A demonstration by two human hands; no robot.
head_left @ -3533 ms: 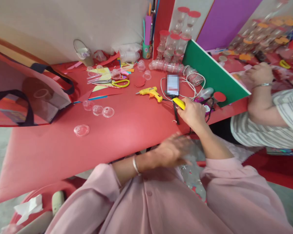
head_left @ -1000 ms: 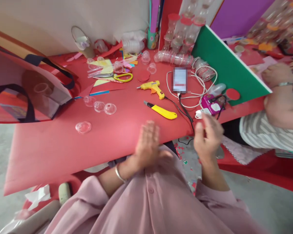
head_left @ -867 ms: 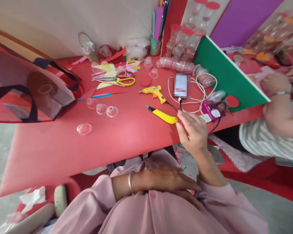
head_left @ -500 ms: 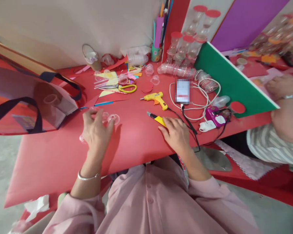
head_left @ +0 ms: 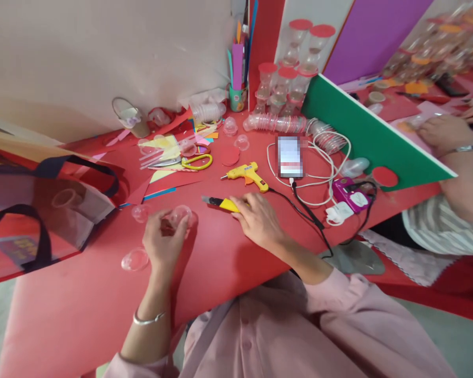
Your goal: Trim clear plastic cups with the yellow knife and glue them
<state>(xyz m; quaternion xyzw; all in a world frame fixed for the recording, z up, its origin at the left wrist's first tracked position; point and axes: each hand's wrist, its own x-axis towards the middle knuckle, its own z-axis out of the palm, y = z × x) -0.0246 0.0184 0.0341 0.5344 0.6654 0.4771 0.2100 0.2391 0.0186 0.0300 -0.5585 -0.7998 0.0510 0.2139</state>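
Observation:
My left hand (head_left: 165, 236) pinches a small clear plastic dome (head_left: 182, 215) between thumb and fingers, just above the red table. Two more clear domes lie near it: one (head_left: 134, 259) to its left, another (head_left: 140, 212) behind. In my right hand (head_left: 258, 218) is a yellow and black utility knife (head_left: 224, 203), its blade pointing left toward the dome. The knife's rear end is hidden under my fingers. Beyond the knife a yellow hot glue gun (head_left: 247, 175) lies on its side, its nozzle facing left.
Yellow-handled scissors (head_left: 199, 161) lie among paper scraps. A phone (head_left: 290, 157) with a white cable sits near a purple power adapter (head_left: 349, 194). A green board (head_left: 362, 131) divides off a co-worker's hand (head_left: 445, 134). A bag (head_left: 82, 210) stands left; plastic hourglass shapes (head_left: 287, 86) stand behind.
My left hand has closed on a clear dome and lifted it from the others. My right hand has gripped the utility knife and brought it left, toward the dome.

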